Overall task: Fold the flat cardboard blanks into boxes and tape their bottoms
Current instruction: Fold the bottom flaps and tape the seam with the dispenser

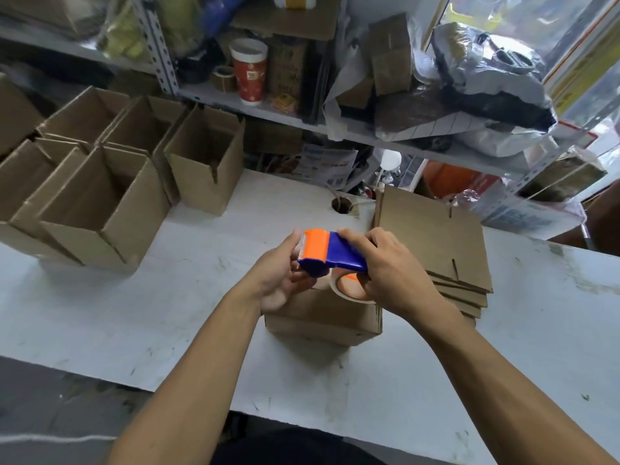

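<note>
A folded cardboard box [322,318] stands on the white table [134,313] in front of me, partly hidden by my hands. Above it I hold a blue and orange tape dispenser [335,253] with a roll of tape [345,290] hanging under it. My right hand [392,273] grips the dispenser's blue body. My left hand [281,273] holds its orange front end, fingers curled at the toothed cutter. A stack of flat cardboard blanks [436,243] lies to the right of the box.
Several open folded boxes [100,182] stand in rows at the table's left. A cable hole [340,206] is in the table behind the dispenser. Cluttered metal shelves [268,99] with a red cup [250,73] and bags line the back.
</note>
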